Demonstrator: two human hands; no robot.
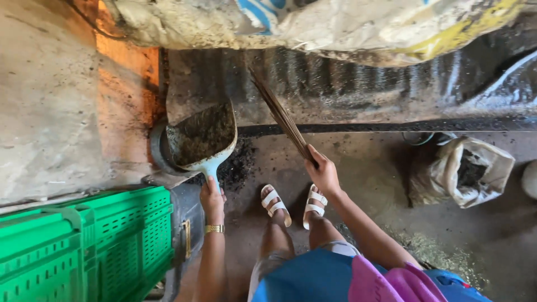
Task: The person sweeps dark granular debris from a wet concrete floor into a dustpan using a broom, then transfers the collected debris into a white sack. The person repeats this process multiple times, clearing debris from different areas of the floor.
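My left hand (211,200) grips the handle of a light blue dustpan (202,140). The pan is lifted and holds dark dirt. It hangs over a dark round container (158,150) by the wall. My right hand (323,172) is closed on a bundle of thin broom sticks (279,114) that slant up and to the left. A gold watch sits on my left wrist. My feet in white sandals (275,203) stand between the two hands. A patch of dark dirt (238,165) lies on the floor just ahead of them.
A green plastic crate (84,246) stands at the lower left beside a dark metal box. A dirty sack (313,25) lies along the top over corrugated metal. An open white bag (464,170) holding dark material sits on the floor at right.
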